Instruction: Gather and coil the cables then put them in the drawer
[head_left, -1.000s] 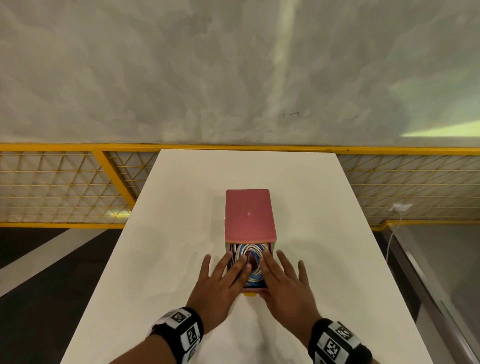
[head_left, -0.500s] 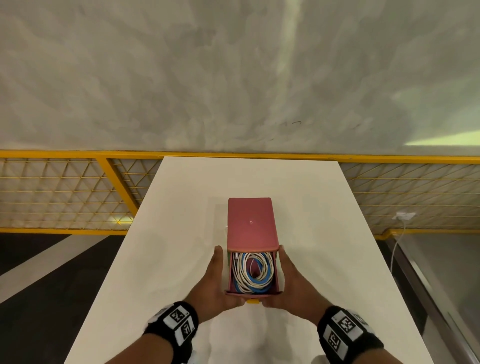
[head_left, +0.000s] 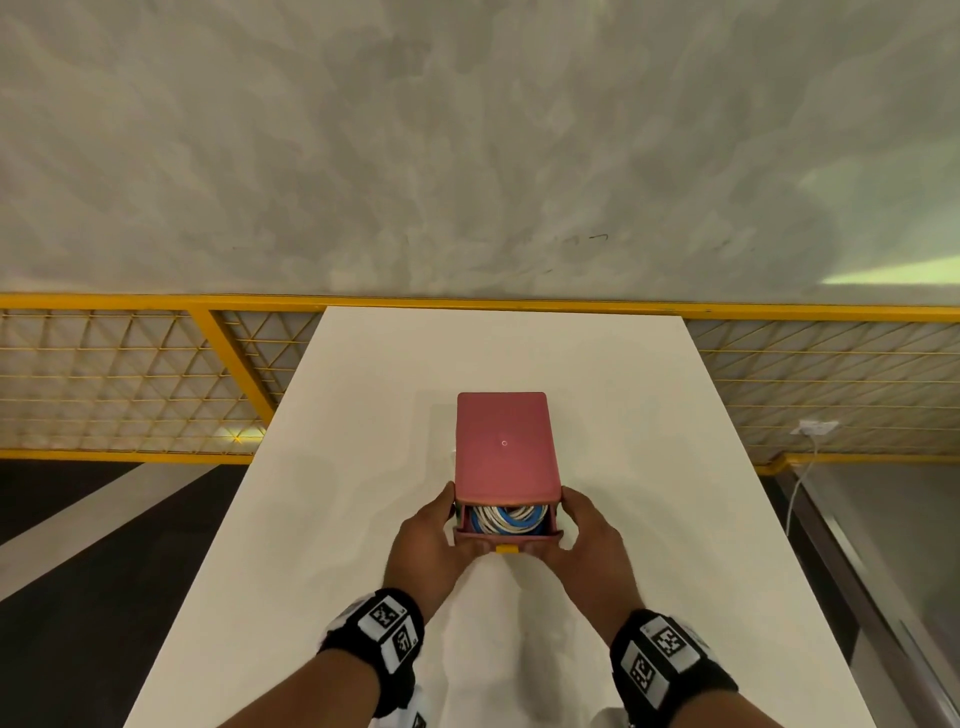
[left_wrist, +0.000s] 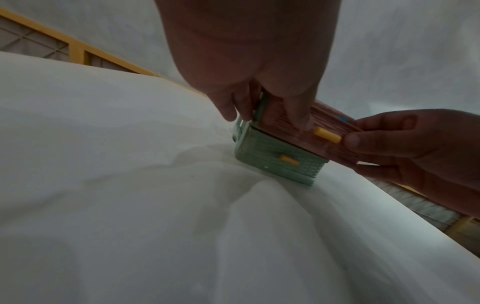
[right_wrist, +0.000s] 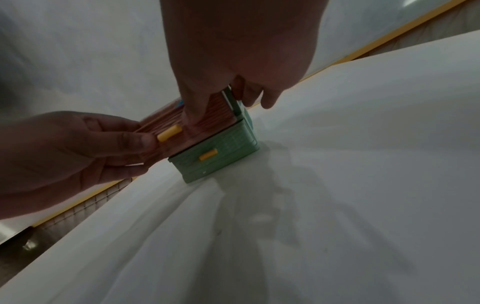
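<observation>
Where the pink drawer stands partly out of the small pink-topped cabinet, the coiled cables, white and blue, lie inside it, only a narrow band of them showing between the cabinet's near edge and the drawer front. The drawer sits between the two hands. The left hand is on its left side, thumb up along the cabinet's left corner, fingers curled onto the ribbed drawer front; this grip is grasping the drawer. The right hand mirrors it on the right, thumb by the cabinet's right corner, fingers bent round the front and under its lower edge, so this grip too is grasping the drawer. The cables touch neither hand.

A yellow handle sticks out from the middle of the drawer front, between the fingertips of both hands. In the left wrist view, a pale green drawer with its own yellow handle sits shut below the pink one, at the cabinet's base.

The cabinet stands on a white counter, about midway across it and towards its near half. Both wrists carry black bands with square black-and-white markers. Beyond the counter's far edge runs a yellow railing with mesh panels, and behind that a pale mottled wall. Far right, a white plug and cord hang by the mesh.
</observation>
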